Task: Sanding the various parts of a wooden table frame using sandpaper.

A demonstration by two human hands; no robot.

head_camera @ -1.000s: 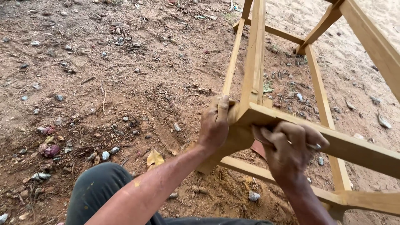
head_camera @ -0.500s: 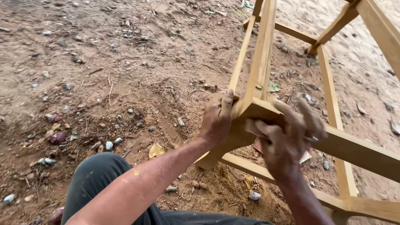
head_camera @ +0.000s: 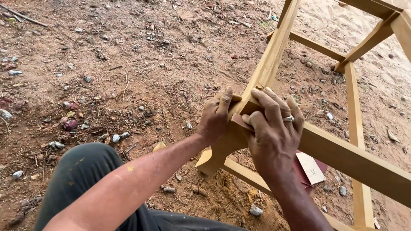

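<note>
A pale wooden frame (head_camera: 342, 154), like a stool or small table lying on its side, rests on bare earth. My left hand (head_camera: 216, 116) grips its corner joint from the left. My right hand (head_camera: 274, 132), with a ring on one finger, presses a small reddish-brown sheet of sandpaper (head_camera: 240, 122) against the same corner. Only an edge of the sheet shows under the fingers. My knee in dark trousers (head_camera: 85, 175) sits at the lower left.
Another piece of sandpaper (head_camera: 311, 169), pale back side up, lies on the ground under the frame's rail. The dirt is strewn with small stones (head_camera: 115, 137), twigs and a yellow leaf (head_camera: 159, 146). Sawdust lies beneath the frame's lower bar.
My right hand has slid left along the rail onto the corner joint, close to the left hand. The view has shifted slightly; the frame has stayed in place.
</note>
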